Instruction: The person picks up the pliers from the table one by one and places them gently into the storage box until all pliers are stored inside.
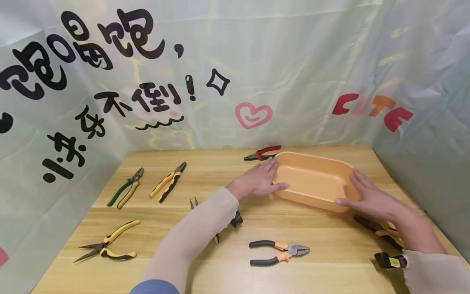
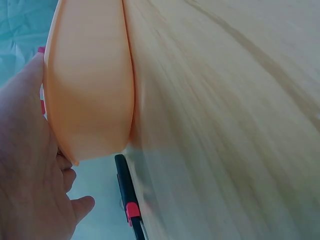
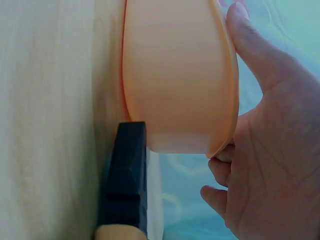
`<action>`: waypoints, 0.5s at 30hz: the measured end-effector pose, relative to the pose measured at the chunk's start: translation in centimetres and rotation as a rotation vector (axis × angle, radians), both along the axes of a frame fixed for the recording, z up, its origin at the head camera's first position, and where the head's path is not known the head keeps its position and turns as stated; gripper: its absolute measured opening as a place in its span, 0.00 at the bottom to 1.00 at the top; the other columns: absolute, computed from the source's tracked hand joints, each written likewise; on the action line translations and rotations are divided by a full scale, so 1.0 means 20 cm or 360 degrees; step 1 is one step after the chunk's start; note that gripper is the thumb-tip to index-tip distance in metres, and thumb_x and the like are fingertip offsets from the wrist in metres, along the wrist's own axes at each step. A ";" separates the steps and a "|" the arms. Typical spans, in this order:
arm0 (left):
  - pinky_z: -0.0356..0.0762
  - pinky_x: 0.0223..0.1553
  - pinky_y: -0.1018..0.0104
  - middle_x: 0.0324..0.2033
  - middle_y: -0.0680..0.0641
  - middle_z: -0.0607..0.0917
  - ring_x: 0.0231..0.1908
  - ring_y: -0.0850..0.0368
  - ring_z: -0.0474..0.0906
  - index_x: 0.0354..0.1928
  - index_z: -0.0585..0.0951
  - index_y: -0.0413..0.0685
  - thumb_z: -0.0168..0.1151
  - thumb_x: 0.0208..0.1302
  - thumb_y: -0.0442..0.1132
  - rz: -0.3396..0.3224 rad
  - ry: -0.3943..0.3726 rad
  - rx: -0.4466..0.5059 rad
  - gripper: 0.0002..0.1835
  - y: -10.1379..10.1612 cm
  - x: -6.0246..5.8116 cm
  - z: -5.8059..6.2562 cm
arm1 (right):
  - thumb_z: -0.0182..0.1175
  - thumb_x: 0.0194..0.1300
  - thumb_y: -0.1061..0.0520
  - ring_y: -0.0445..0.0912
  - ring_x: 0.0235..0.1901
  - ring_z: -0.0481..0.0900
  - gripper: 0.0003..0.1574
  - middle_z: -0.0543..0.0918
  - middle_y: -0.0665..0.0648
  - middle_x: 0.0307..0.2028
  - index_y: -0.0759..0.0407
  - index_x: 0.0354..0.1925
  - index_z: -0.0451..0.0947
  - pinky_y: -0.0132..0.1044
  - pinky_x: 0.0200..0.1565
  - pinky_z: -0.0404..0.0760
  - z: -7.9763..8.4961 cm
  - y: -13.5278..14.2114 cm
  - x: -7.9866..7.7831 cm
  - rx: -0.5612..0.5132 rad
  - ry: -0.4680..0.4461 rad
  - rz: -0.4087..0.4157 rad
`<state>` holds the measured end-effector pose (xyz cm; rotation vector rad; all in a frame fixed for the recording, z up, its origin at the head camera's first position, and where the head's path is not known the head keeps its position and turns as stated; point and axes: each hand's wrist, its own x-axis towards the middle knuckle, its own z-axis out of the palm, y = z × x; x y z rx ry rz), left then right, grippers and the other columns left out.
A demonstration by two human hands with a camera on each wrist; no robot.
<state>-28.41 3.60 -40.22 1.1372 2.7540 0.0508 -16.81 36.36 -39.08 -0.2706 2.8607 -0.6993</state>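
Note:
An orange plastic tray sits at the back right of the wooden table, its hollow facing up. My left hand holds its left end, thumb over the rim and fingers along the edge. At the opposite end, my right hand grips the rim in the same way. Both wrist views show the tray's outer wall low against the tabletop, with fingertips partly hidden behind the rim. Red-handled pliers lie just behind the tray's left corner. Dark-jawed pliers lie beneath my right forearm, partly covered.
Orange-and-black pliers lie at the front centre. On the left are green-handled pliers, yellow-and-black pliers and yellow long-nose pliers. My left forearm partly hides another pair. Printed cloth walls the table's back and sides.

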 end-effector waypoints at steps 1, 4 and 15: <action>0.40 0.73 0.57 0.77 0.49 0.34 0.75 0.57 0.29 0.78 0.41 0.45 0.23 0.63 0.79 0.0003 0.0006 -0.0002 0.54 -0.01 0.00 0.00 | 0.59 0.65 0.33 0.70 0.71 0.30 0.68 0.28 0.73 0.73 0.72 0.74 0.30 0.74 0.61 0.48 0.00 -0.01 0.00 0.0008 0.0000 -0.0002; 0.40 0.73 0.57 0.77 0.48 0.35 0.75 0.57 0.30 0.78 0.41 0.45 0.23 0.63 0.79 0.0007 0.0029 0.0002 0.54 -0.03 0.01 0.00 | 0.58 0.65 0.33 0.71 0.71 0.31 0.69 0.28 0.73 0.73 0.71 0.74 0.28 0.74 0.60 0.49 0.00 -0.02 -0.01 0.0026 0.0005 -0.0007; 0.41 0.73 0.55 0.77 0.47 0.36 0.75 0.55 0.31 0.78 0.42 0.44 0.21 0.62 0.79 0.0011 0.0046 -0.0012 0.55 -0.08 0.02 0.01 | 0.58 0.65 0.32 0.70 0.71 0.31 0.69 0.27 0.72 0.74 0.72 0.74 0.29 0.73 0.61 0.48 -0.02 -0.06 -0.02 0.0011 -0.0004 0.0000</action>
